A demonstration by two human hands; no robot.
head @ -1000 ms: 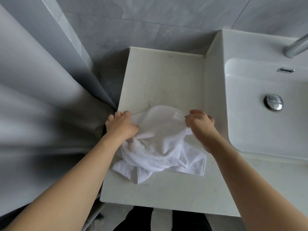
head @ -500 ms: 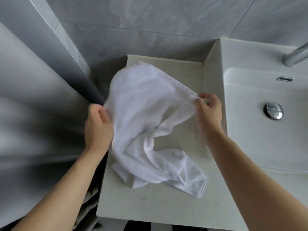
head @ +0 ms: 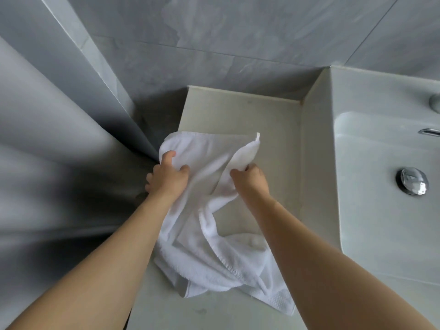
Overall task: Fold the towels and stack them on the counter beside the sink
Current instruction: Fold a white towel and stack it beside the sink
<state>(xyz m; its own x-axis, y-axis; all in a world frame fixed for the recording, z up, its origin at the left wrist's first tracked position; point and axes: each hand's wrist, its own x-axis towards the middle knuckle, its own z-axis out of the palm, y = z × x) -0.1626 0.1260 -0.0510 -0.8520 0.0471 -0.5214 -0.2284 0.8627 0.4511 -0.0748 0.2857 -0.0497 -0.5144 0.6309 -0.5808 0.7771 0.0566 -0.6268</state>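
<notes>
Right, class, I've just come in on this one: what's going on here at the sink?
A person is opening out a crumpled white terry towel over the pale stone counter beside the white ceramic sink. The left hand and right hand each grip its raised upper edge, while the lower part lies bunched on the counter. It is not yet folded, and no stack shows.

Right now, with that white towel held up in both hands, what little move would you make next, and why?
Probably draw the hands apart to stretch the top edge flat. The left hand and right hand each grip the towel, but it sags twisted between them, its lower end bunched on the counter.
</notes>
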